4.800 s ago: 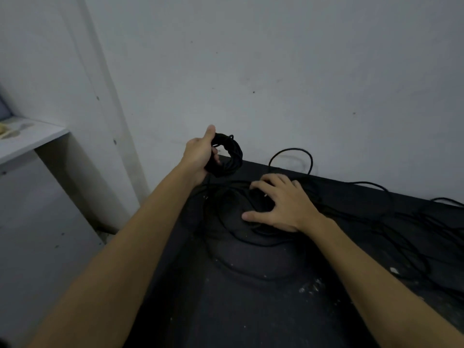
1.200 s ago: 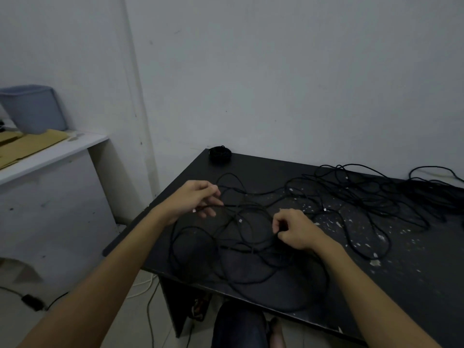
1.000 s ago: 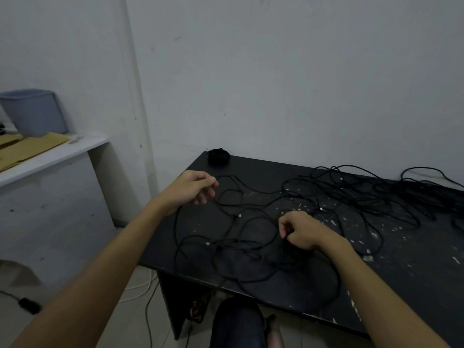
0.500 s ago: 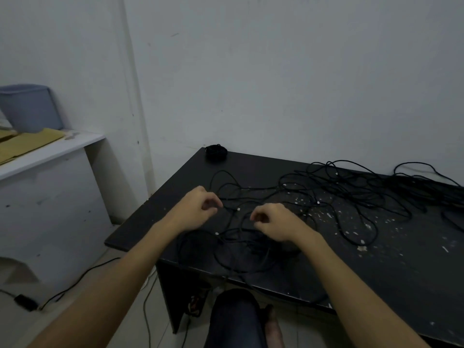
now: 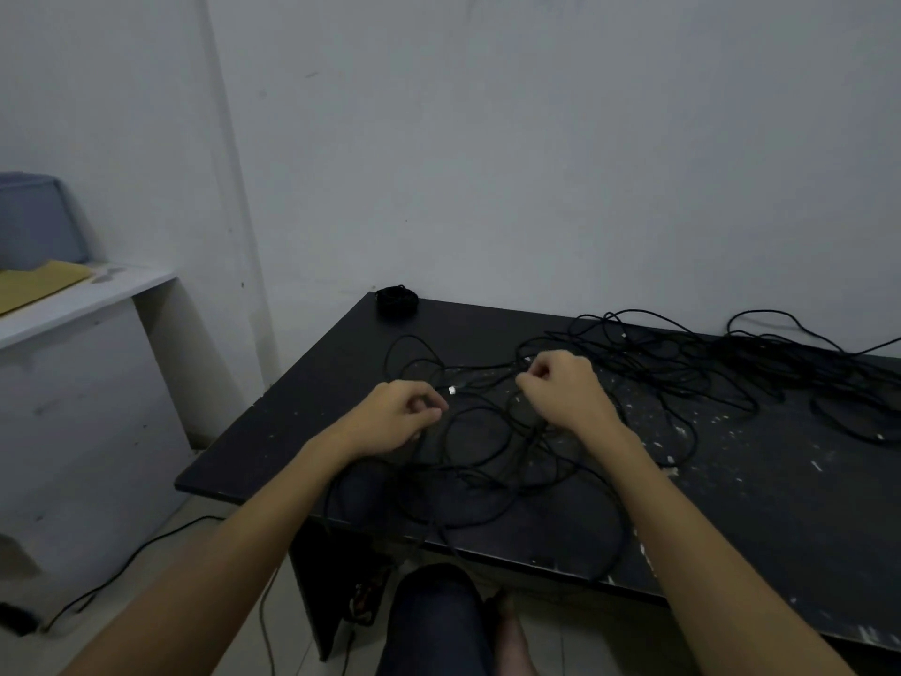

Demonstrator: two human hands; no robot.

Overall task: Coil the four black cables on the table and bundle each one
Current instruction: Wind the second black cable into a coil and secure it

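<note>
**Both hands pinch one loose cable over the bench**

The left hand (image 5: 396, 418) and right hand (image 5: 565, 388) hover above the bench (image 5: 292, 422), each with fingers curled tight, pinching a strand of the same loose cable (image 5: 480, 380). Its silver-tipped plug (image 5: 452, 390) sits just beside the left fingers (image 5: 429, 407). Between the hands the strand runs roughly left to right. Below the hands, slack loops (image 5: 487, 480) sprawl over the bench's near edge. A finished coil (image 5: 396, 299) lies on the bench's far left corner. A tangle (image 5: 731, 363) of cables covers the bench's far right.
</note>
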